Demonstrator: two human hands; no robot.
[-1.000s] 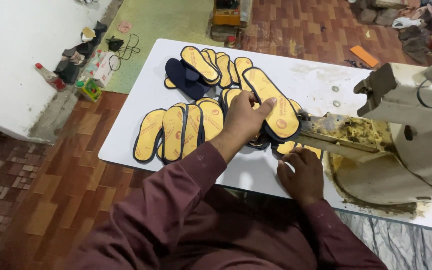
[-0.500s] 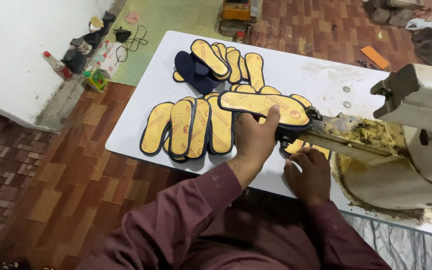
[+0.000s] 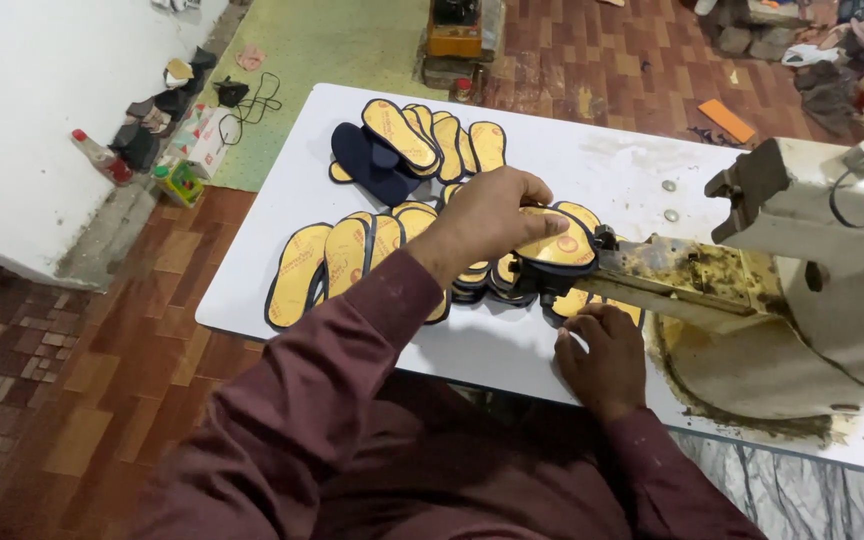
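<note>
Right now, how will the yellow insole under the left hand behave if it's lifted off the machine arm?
The insole is thin and flat like the fanned-out row, so probably light and somewhat bendy. It overhangs the machine arm without visibly drooping, so likely not limp. Flat, it shouldn't roll. The left hand covers much of it; surface grip is unclear.

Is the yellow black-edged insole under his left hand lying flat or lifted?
Lifted: the left hand holds the yellow insole on the machine arm.
</note>
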